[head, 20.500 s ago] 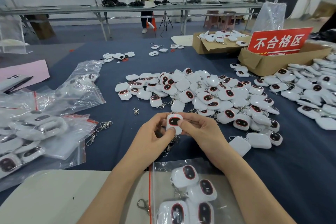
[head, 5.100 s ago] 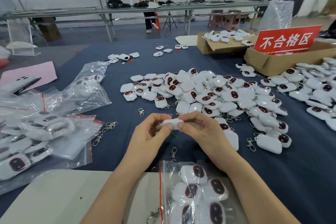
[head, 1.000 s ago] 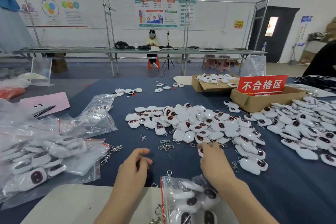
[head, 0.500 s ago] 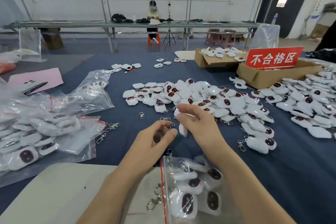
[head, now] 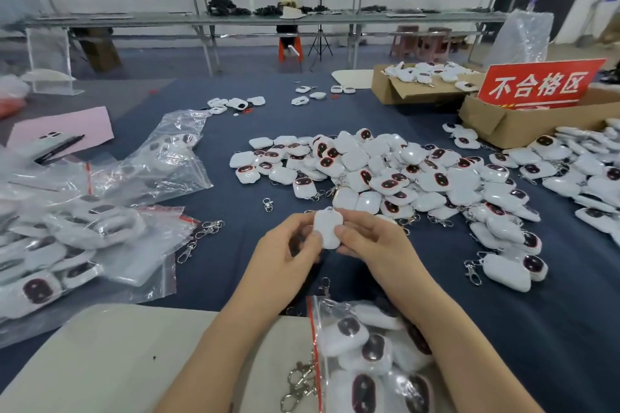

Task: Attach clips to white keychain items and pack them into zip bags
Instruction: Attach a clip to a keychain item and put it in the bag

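Note:
Both hands hold one white keychain item (head: 328, 227) above the blue table, its plain back facing me. My left hand (head: 288, 253) pinches its left edge and my right hand (head: 372, 243) pinches its right edge. Whether a clip hangs from it is hidden by the fingers. A big pile of white keychain items (head: 385, 174) lies just beyond the hands. An open zip bag (head: 369, 355) with several items inside lies at the near edge, under my right forearm, with metal clips (head: 302, 382) beside its mouth. One loose clip (head: 267, 204) lies left of the pile.
Filled zip bags (head: 70, 238) cover the left side, with clips (head: 201, 238) by them. More items lie at far right (head: 587, 178). Cardboard boxes (head: 523, 121) with a red sign (head: 536, 84) stand at back right. A beige board (head: 110, 355) lies at the near edge. A person sits at a far bench.
My right hand brought a white item back from the pile toward me, and my left hand has closed onto it; both hands now hold it together. The view has tilted down.

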Tool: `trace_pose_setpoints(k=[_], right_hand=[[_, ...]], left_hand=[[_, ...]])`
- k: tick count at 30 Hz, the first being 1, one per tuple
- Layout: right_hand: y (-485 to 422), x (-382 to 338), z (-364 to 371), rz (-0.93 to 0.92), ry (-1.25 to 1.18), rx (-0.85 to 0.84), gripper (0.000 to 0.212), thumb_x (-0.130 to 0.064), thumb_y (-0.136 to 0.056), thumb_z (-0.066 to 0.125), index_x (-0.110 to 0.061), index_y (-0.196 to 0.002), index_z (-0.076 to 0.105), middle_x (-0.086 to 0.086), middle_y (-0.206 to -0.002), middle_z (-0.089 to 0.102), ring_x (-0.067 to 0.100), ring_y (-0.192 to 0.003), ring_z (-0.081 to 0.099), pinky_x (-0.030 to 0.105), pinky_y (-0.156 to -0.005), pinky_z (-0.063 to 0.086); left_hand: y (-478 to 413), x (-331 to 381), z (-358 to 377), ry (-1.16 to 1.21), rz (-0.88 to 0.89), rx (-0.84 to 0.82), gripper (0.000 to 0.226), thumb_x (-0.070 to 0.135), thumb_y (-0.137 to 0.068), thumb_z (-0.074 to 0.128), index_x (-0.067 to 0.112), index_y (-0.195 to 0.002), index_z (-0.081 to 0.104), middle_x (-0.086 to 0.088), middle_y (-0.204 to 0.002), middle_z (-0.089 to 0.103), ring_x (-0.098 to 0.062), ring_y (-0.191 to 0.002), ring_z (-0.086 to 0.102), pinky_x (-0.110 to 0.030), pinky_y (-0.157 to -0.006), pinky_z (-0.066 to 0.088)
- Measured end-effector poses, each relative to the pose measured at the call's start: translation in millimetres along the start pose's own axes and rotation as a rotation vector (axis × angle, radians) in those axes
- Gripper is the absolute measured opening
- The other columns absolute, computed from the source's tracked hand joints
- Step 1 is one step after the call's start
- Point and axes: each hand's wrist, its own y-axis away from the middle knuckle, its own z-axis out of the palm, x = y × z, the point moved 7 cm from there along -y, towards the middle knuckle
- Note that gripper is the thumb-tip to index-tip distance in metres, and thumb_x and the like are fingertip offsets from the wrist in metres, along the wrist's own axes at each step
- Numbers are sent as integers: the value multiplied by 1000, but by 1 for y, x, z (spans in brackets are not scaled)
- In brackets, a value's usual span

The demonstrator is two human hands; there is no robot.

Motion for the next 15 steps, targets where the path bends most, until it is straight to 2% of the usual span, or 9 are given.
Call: trace_pose_setpoints(k=[4,7,9,10,12,15], right_hand=[[0,-2,2,-17,-58,-13,31,-4,-95,65,-32,-100,77,-3,-105,77,11,-101,72,19,-82,56],[1,-3,4,-21,-58,-49,30,0,-96,61,-24,-99,79,-1,-106,77,13,-103,72,20,-83,57],[1,-1,4,18,-68,-58,32,-3,-98,57,-25,-96,80,-1,-101,78,12,-99,73,16,-75,56],[1,1,4,37,-77,-60,33,-5,-99,56,-27,-95,80,-2,-99,78,10,-96,74,15,-72,56],[1,1,4,39,-91,-67,29,-9,-99,57,-28,-97,79,-2,-99,78,9,-94,73,16,-75,56],[3,-1,5,10,-116,-92,24,-12,-98,63,-31,-103,76,1,-103,77,12,-97,73,19,-79,56]], left_hand=[[-1,-1,-2,39,8,5,22,15,-100,61,32,-112,67,12,-98,74,-13,-81,69,-19,-60,51],[-3,-4,-6,129,10,18,24,1,-97,63,23,-106,69,8,-100,75,-15,-90,71,-26,-78,58],[-3,-5,-9,160,24,33,26,-4,-94,63,20,-103,69,8,-102,76,-12,-96,71,-24,-87,56],[-3,-4,-9,154,37,38,27,-4,-94,63,21,-102,70,9,-103,76,-12,-97,71,-20,-85,54],[-2,-2,-8,111,56,46,30,-1,-95,62,28,-99,71,11,-104,75,-13,-96,70,-15,-81,51],[0,0,-8,88,65,45,37,2,-99,58,36,-98,72,10,-106,75,-14,-98,70,-22,-85,54]])
